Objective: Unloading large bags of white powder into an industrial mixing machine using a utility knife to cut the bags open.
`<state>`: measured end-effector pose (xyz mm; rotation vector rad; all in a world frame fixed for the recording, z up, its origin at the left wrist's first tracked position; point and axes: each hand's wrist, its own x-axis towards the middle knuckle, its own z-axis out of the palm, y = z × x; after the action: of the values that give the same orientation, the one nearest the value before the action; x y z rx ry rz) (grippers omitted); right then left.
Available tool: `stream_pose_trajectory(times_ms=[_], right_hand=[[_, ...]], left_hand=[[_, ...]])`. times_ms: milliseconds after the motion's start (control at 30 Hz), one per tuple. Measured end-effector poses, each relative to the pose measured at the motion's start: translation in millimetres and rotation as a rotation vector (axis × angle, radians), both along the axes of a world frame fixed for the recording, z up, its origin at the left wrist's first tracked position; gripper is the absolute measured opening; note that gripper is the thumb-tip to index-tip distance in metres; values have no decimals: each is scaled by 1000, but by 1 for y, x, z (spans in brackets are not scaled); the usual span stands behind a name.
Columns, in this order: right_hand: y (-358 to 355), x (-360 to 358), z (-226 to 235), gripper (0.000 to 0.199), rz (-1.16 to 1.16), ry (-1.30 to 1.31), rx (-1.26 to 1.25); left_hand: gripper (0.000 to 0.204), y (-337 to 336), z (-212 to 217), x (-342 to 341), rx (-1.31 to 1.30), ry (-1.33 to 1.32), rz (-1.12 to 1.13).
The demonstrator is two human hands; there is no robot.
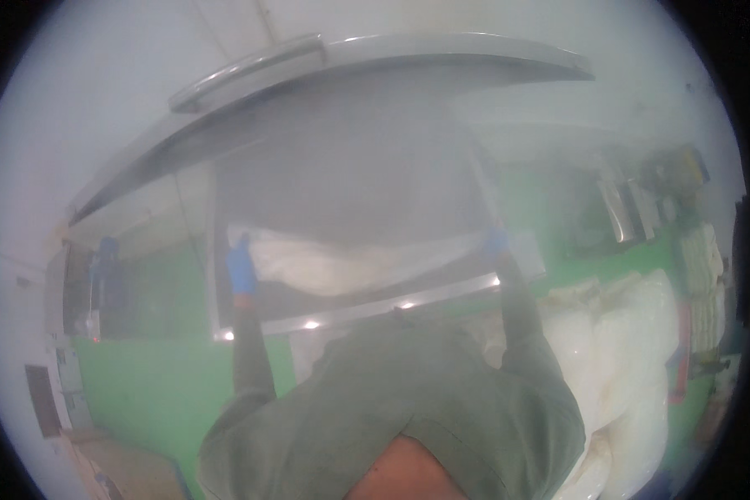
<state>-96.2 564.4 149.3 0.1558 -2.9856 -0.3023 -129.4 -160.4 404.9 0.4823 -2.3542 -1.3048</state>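
Green shirt [417, 375]: the person's, nearest.
Left hand [241, 267]: blue-gloved, at left end of white sheet [333, 267]; fingers too blurry to tell.
Right hand [496, 242]: blue-gloved, at its right end; can't tell fingers.
White sheet: between the hands, inside metal frame [354, 316].

The near rim [358, 315] is glossy metal; white bundles [629, 333] at right look plastic (rather shiny), the shirt [392, 383] matt cloth.

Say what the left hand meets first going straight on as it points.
For the blue-gloved left hand, likely the left end of the white cloth-like material at its fingertips, then the grey surface beyond; depth is unclear in this hazy view.
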Motion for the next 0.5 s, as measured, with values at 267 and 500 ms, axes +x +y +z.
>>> stream_pose_trajectory(times_ms=[267, 500], right_hand=[[41, -7, -40, 23, -135, 13, -331], [44, -24, -34, 28, -400, 53, -603]], left_hand=[[23, -57, -61, 5, -798, -149, -294], [24, -141, -212, 38, -1357, -71, -264]])
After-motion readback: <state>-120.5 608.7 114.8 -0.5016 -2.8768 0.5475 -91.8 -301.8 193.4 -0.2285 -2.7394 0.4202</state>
